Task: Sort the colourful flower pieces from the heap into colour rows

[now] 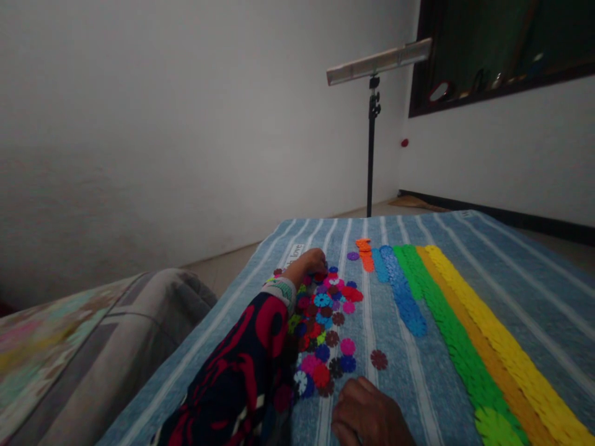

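My left hand (312, 262) reaches to the far end of a loose pile of flower-shaped plastic discs (322, 300). Its fingers are curled down onto the discs there, beside a dark red one, and their tips are hidden. The pile mixes red, pink, blue, brown, purple and lime discs. Near the front edge of the view, my right hand (369, 414) rests closed on the striped cloth (395, 396), its fingers folded under; whatever they may hold does not show. A single brown disc (379, 359) lies just beyond it.
Overlapping discs form rows at right: yellow (493, 328), amber (469, 334), green (441, 322) and blue (402, 294). A short orange row (366, 255) and a purple disc (352, 256) lie farther back. Behind stands a light on a black stand (370, 148). Grey fabric (153, 322) is at left.
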### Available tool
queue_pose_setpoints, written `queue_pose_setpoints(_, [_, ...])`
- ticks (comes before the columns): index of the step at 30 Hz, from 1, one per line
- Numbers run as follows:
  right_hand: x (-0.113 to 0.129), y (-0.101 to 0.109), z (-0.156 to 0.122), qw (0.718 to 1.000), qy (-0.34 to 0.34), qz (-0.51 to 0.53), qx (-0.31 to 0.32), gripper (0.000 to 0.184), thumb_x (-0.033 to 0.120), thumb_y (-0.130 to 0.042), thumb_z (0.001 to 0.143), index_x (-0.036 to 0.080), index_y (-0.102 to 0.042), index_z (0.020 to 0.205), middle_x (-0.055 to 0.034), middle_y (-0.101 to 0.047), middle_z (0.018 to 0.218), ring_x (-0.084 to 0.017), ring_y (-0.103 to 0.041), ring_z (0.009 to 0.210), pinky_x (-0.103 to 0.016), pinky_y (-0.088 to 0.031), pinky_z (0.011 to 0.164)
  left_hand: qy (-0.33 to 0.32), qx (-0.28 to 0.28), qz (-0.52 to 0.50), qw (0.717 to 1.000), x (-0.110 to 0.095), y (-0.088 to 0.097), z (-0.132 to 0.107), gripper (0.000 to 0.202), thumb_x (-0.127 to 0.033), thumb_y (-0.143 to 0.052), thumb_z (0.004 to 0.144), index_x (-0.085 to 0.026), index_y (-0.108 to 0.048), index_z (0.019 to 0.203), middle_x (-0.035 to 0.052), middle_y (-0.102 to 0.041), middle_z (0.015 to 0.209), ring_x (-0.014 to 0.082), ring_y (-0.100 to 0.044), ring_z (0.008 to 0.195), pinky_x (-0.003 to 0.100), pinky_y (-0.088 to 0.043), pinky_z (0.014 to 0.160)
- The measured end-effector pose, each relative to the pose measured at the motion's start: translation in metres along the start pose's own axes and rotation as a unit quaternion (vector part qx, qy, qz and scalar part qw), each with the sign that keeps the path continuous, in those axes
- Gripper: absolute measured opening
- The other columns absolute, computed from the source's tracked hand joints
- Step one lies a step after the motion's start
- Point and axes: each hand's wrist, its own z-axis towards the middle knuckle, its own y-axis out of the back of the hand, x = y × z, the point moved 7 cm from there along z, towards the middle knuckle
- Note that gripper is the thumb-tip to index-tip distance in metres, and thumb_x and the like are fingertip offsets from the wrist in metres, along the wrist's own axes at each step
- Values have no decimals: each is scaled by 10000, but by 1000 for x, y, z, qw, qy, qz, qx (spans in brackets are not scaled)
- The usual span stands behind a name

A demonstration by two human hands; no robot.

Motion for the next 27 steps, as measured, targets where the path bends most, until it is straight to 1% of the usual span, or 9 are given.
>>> queue_pose_setpoints(4, [4,4,4,1000,2,3,-20,183,128,-598,731,208,-481,615,32,-538,642,-114,-489,611,-266,-313,527,-5,-4,-12,1000,3,3,-2,214,-162,-689,540,-157,-770,738,2,-673,605,153,-588,600,225,-443,573])
queue_pose_setpoints(9, [5,8,7,1000,-5,8,-16,190,103,-608,707,207,-480,612,33,-542,640,-112,-485,613,-260,-319,532,7,-24,-30,999,14,6,-3,272,-190,-772,469,-169,-761,740,-1,-697,662,169,-614,661,226,-450,605])
queue_pose_setpoints(14, [4,7,5,1000,-14,4,-1,178,97,-628,690,210,-503,630,37,-555,664,-112,-498,629,-259,-322,542,-4,-2,-75,997,19,2,-8,255,-239,-752,514,-161,-752,757,-2,-688,656,149,-596,652,222,-444,608])
queue_pose_setpoints(19, [2,3,5,999,-19,1,26,166,91,-610,701,207,-520,626,31,-567,666,-115,-511,647,-252,-335,571,3,-1,-57,998,24,0,-8,232,-238,-753,533,-137,-728,741,-23,-629,597,117,-538,602,205,-399,551])
queue_pose_setpoints(23, [2,3,6,999,-32,4,37,148,98,-624,678,209,-539,628,30,-576,675,-119,-520,651,-253,-332,568,-9,10,-84,996,27,0,-5,296,-267,-763,563,-130,-739,824,-9,-664,667,117,-555,644,199,-415,576])
queue_pose_setpoints(25, [4,4,7,999,-32,2,39,150,93,-616,676,208,-537,623,28,-574,668,-120,-518,649,-255,-332,570,-16,29,-100,994,29,0,-4,319,-273,-774,558,-135,-748,845,1,-690,706,125,-575,680,200,-435,610])
queue_pose_setpoints(27, [6,5,8,999,-31,-1,43,149,85,-603,681,208,-537,628,26,-575,668,-120,-515,650,-257,-332,571,-14,60,-101,993,31,-2,-4,336,-230,-786,518,-146,-754,842,-3,-702,714,133,-587,699,203,-447,628])
